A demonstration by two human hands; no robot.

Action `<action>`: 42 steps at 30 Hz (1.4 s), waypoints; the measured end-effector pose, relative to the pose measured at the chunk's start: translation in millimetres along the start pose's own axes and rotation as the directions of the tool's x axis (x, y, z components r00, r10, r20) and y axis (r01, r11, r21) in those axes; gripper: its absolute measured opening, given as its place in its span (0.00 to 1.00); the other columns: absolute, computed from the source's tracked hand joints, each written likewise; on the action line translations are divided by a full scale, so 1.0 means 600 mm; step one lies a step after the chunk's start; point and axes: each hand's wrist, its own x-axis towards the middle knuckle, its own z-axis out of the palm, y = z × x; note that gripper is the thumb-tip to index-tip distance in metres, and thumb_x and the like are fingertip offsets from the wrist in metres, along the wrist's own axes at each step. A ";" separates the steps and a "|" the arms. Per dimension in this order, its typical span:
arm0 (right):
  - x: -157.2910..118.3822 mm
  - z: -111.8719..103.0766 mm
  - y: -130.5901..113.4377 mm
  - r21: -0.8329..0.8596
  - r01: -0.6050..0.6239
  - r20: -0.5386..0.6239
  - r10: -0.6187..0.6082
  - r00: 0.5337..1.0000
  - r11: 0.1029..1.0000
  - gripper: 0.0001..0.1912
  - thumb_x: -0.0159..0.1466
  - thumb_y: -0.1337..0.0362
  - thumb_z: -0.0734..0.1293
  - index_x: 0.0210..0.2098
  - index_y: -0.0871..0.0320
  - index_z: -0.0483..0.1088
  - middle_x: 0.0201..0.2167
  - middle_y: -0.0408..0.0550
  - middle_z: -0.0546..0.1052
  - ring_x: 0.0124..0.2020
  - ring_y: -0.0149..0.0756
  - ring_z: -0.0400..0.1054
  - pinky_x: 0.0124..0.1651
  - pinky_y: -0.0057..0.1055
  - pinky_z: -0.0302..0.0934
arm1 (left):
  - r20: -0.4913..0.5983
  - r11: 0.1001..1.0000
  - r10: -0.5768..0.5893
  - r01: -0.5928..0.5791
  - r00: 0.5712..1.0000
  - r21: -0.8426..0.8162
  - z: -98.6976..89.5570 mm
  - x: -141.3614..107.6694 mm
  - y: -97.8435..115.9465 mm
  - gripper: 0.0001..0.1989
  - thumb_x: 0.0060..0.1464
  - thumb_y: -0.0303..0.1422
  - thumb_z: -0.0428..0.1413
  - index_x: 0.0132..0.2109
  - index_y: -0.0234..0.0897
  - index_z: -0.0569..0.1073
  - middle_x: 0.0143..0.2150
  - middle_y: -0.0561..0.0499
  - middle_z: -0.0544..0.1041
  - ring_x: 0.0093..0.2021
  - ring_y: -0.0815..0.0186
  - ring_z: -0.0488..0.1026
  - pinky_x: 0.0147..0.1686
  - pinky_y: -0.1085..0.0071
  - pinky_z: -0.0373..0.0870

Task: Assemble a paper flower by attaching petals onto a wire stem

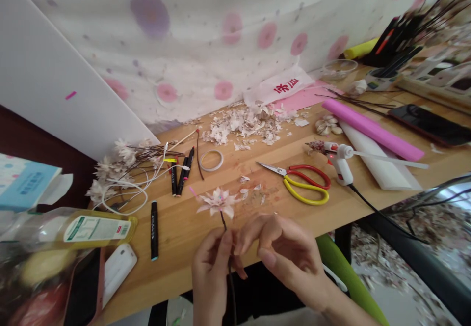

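My left hand is closed around the dark stem of an artificial flower with pale pinkish-white pointed petals. The bloom stands just above the fingertips, over the table. Below the hand the stem runs down toward my lap. Close to its right side is my right hand, with thumb and fingers curved and apart. Nothing shows between them. Loose petals lie beyond the hands. Scissors with one red and one yellow handle rest to the right, blades pointing left.
A white glue gun with a cord lies right of the scissors, near rolled pink paper. Behind are a heap of petal scraps and a tape roll. Leftward lie markers, a white cable and a bottle.
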 end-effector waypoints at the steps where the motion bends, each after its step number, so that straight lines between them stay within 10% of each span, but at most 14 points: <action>1: -0.001 -0.003 -0.007 -0.008 -0.001 0.005 0.001 1.000 1.000 0.09 0.71 0.63 0.67 0.33 0.53 0.72 0.34 0.47 0.83 0.35 0.38 0.77 0.43 0.37 0.70 | -0.046 0.997 0.051 -0.048 0.998 0.068 -0.009 0.008 0.001 0.18 0.51 0.48 0.68 0.33 0.36 0.81 0.22 0.55 0.76 0.18 0.74 0.70 0.18 0.81 0.70; 9: 0.006 -0.101 -0.042 -0.097 0.125 -0.363 -0.152 0.919 0.987 0.06 0.64 0.60 0.74 0.32 0.53 0.79 0.27 0.44 0.79 0.32 0.37 0.74 0.40 0.32 0.72 | -0.415 0.965 0.261 -0.232 0.871 0.120 -0.076 0.047 0.028 0.19 0.48 0.48 0.69 0.34 0.37 0.78 0.28 0.56 0.78 0.19 0.75 0.67 0.15 0.81 0.63; 18: 0.022 -0.089 0.031 0.121 -0.216 -0.310 0.244 0.919 0.969 0.17 0.69 0.56 0.70 0.25 0.54 0.71 0.20 0.42 0.75 0.25 0.34 0.71 0.33 0.29 0.71 | -0.137 0.988 0.028 -0.048 0.990 -0.145 -0.024 0.018 0.012 0.18 0.52 0.47 0.68 0.34 0.36 0.76 0.22 0.57 0.73 0.15 0.81 0.55 0.16 0.83 0.50; 26: 0.017 -0.069 0.038 0.043 -0.325 -0.180 0.328 0.927 0.945 0.04 0.65 0.58 0.76 0.36 0.50 0.83 0.34 0.44 0.86 0.32 0.31 0.80 0.41 0.25 0.75 | -0.060 0.971 -0.147 0.132 0.987 -0.198 0.038 0.004 0.047 0.22 0.43 0.48 0.73 0.34 0.36 0.78 0.14 0.62 0.65 0.14 0.81 0.53 0.18 0.82 0.46; 36: 0.013 -0.045 -0.002 -0.503 -0.121 -0.042 0.116 0.992 0.856 0.15 0.70 0.70 0.69 0.50 0.45 0.81 0.47 0.45 0.85 0.49 0.38 0.80 0.53 0.33 0.73 | -0.198 0.986 0.144 -0.123 0.970 0.115 0.067 0.004 0.047 0.10 0.47 0.38 0.69 0.38 0.41 0.85 0.15 0.61 0.66 0.15 0.75 0.62 0.17 0.80 0.61; 42: 0.007 -0.046 -0.001 -0.646 -0.047 0.053 0.107 0.993 0.762 0.17 0.70 0.72 0.66 0.53 0.48 0.79 0.52 0.49 0.83 0.51 0.38 0.78 0.53 0.32 0.72 | -0.079 0.790 0.457 -0.364 0.886 0.494 0.048 0.003 0.042 0.06 0.54 0.33 0.64 0.30 0.43 0.84 0.16 0.58 0.71 0.17 0.73 0.64 0.21 0.76 0.63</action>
